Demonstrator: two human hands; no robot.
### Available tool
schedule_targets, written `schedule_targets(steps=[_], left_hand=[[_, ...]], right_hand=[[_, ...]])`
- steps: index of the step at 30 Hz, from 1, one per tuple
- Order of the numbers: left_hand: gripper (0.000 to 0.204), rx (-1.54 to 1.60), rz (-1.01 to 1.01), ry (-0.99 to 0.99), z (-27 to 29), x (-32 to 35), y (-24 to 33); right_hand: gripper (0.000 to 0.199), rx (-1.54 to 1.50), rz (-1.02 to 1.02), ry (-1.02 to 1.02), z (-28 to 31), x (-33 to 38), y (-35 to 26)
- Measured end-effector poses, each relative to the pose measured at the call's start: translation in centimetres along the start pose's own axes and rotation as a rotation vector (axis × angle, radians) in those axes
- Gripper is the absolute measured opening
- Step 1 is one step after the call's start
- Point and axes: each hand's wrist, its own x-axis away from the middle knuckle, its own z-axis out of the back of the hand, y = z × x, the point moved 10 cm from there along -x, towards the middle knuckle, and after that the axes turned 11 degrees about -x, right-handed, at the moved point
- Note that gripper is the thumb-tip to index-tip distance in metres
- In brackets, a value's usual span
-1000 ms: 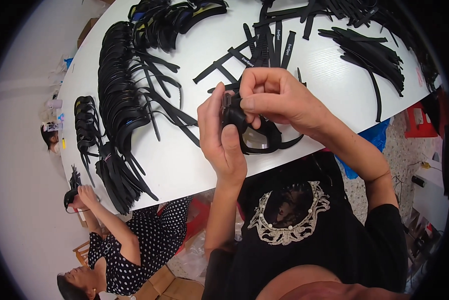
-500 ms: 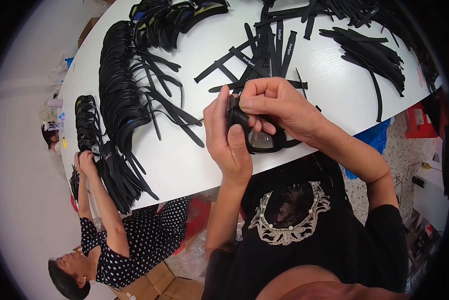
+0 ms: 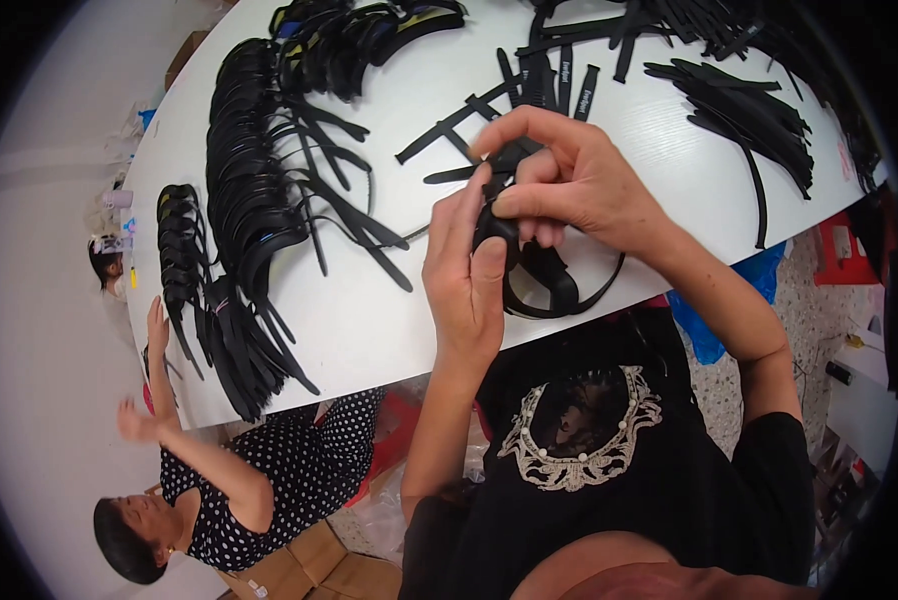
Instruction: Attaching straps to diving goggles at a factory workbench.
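Note:
Both hands work on a black diving mask (image 3: 554, 285) above the table's near edge. My left hand (image 3: 464, 275) is closed around the mask's side, thumb against the black frame. At the buckle area my right hand (image 3: 584, 190) pinches the black strap between thumb and bent fingers, its index finger raised. The strap's loop hangs to the right, below my right hand. My fingers hide most of the buckle. Just beyond my hands lies a loose pile of black straps (image 3: 536, 80).
Nested rows of black masks (image 3: 254, 150) stand on the white table (image 3: 379, 340) to the left. More straps (image 3: 744, 115) lie at the far right. A co-worker (image 3: 259, 490) in polka dots sits at the left. A blue bag (image 3: 719, 310) hangs below the right edge.
My hands and the mask have shifted slightly right. My right index finger has lifted off and stretched out. The strap loop now shows at right. The co-worker's hands have drawn away from the small mask row.

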Motion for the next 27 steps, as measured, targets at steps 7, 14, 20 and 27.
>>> schedule_targets(steps=[7,14,20,27], left_hand=[[0.044,0.471,0.345,-0.327,-2.7,-0.7,-3.6],[0.038,0.157,0.366,-0.282,-1.6,-0.9,-4.4],[0.035,0.265,0.430,-0.378,-2.2,0.4,-4.4],[0.037,0.237,0.465,-0.441,-1.3,0.9,-4.5]], right_hand=[[0.011,0.659,0.573,-0.006,0.7,0.3,-3.7],[0.014,0.172,0.208,0.017,1.8,-1.7,0.1],[0.019,0.391,0.412,0.359,9.9,-4.7,-6.2],[0.017,0.848,0.383,-0.264,-3.5,-4.4,-1.6]])
